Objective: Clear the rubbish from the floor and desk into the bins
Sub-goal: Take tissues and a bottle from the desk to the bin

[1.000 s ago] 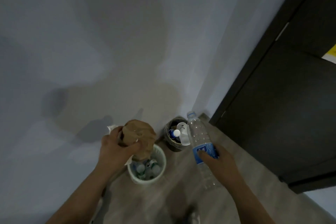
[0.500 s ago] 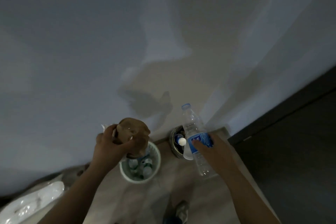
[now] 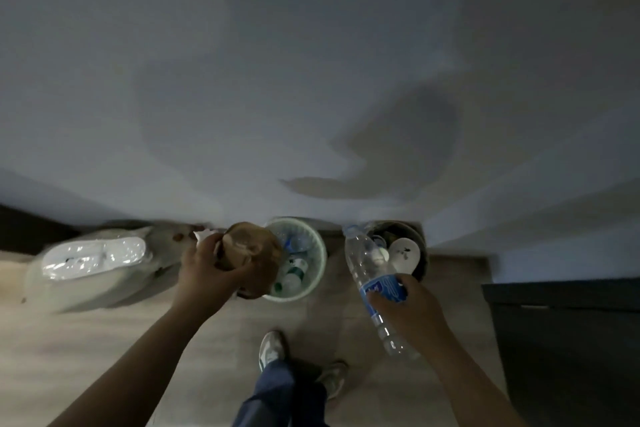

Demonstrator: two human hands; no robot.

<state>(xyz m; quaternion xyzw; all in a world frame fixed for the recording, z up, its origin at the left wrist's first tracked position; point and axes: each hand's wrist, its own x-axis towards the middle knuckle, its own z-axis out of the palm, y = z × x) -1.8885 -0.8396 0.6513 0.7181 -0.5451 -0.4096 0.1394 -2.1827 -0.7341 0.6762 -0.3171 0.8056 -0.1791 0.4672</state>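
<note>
Gripping brown paper (image 3: 251, 253), seemingly, left hand (image 3: 204, 270) overhangs pale bin (image 3: 322, 262); right hand (image 3: 408, 312) grips bottle (image 3: 363, 256).

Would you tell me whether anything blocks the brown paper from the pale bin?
Nothing visible does: the left hand holds the brown paper at the rim of the pale bin, whose mouth is open, with bottles inside.

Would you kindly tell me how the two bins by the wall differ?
The pale bin is whitish with slotted sides; the dark bin is brownish-black. The pale bin holds small bottles; the dark bin shows a white rounded item. Both are round, open-topped, by the wall.
</note>
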